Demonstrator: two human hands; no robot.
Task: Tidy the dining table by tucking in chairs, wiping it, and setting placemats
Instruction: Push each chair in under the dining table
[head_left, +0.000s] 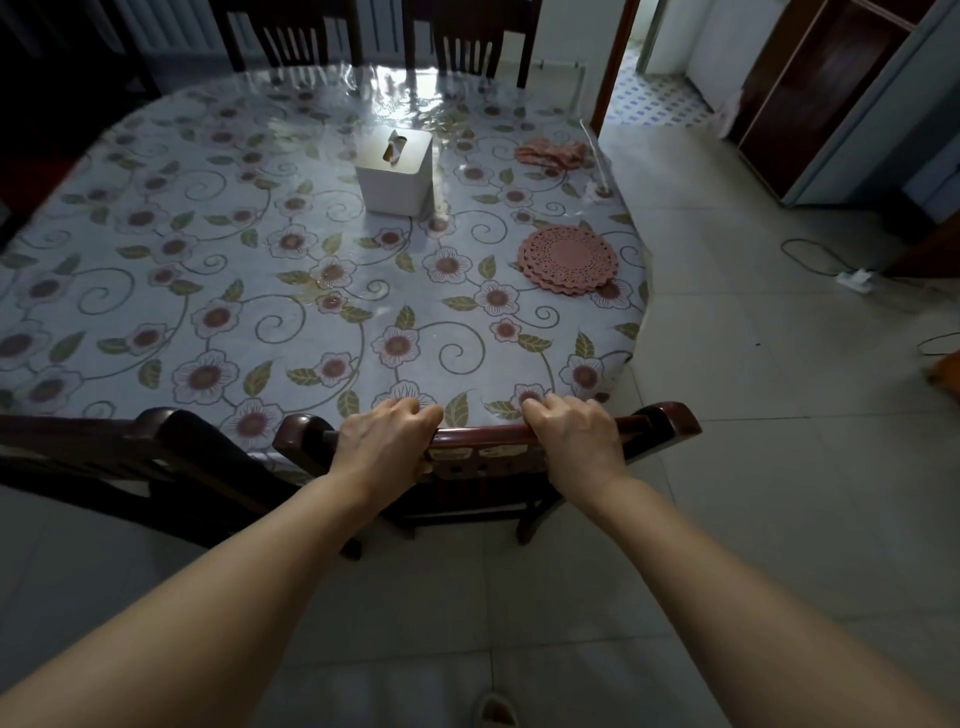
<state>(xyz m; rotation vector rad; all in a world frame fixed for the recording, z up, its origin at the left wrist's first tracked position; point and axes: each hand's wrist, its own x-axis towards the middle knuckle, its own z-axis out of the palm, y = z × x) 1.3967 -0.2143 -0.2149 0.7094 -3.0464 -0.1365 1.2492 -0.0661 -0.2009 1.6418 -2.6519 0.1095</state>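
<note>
A dark wooden chair (665, 418) stands against the near edge of the dining table (156, 291), which wears a flowered cloth under clear plastic. My left hand (387, 441) and my right hand (571, 436) both grip the chair's top rail, fingers curled over it. A stack of round pink lace placemats (569, 260) lies near the table's right edge. A crumpled pink cloth (553, 155) lies further back on the right.
A white tissue box (396, 174) stands mid-table. A second dark chair (156, 441) stands to the left at the near edge, two more chairs (291, 36) at the far side. A power strip with cable (854, 278) lies on the tiled floor at right, beside a doorway and cabinet.
</note>
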